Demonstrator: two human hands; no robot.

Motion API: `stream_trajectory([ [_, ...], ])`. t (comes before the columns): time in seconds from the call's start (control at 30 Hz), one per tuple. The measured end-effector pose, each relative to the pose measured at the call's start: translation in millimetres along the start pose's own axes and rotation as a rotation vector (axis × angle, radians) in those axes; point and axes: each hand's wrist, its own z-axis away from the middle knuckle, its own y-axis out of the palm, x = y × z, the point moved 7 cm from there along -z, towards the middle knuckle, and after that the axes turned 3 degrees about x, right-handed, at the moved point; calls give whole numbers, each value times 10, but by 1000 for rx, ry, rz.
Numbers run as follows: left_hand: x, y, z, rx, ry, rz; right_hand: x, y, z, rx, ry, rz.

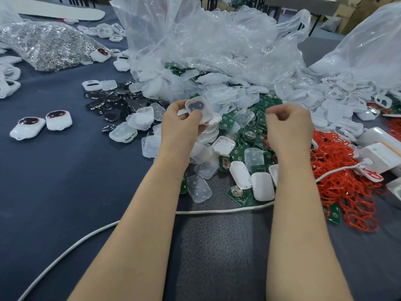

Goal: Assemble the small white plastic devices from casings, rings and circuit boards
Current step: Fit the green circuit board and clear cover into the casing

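Beside the bag (206, 40) spilling casings (195, 83), the left hand (182, 124) grips a casing (198, 108).

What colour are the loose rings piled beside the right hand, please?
The rings are red, clearest in the head view.

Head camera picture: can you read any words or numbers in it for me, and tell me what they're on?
No text here reads clearly.
white box: small grey mark on top, too blurred to read.
green circuit boards: faint pale print, too small to read.
white casing held by the left hand: no writing shows.
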Motion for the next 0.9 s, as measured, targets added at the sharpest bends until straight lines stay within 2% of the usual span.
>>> stream_trajectory([
  [0.17,3,-7,-9,-3,-3,0,-102,346,57,339,31,299],
  [0.4,3,8,-2,12,-2,-18,-134,417,36,345,69,329],
  [0.57,23,27,-13,11,-39,-2,-41,318,58,282,-29,165],
  [0.73,29,61,-2,14,-117,96,140,192,84,171,-71,-282],
  [0.83,38,99,17,55,-140,75,269,252,155,222,-72,-518],
  [0.9,45,121,27,84,-150,49,339,312,201,273,-90,-561],
])
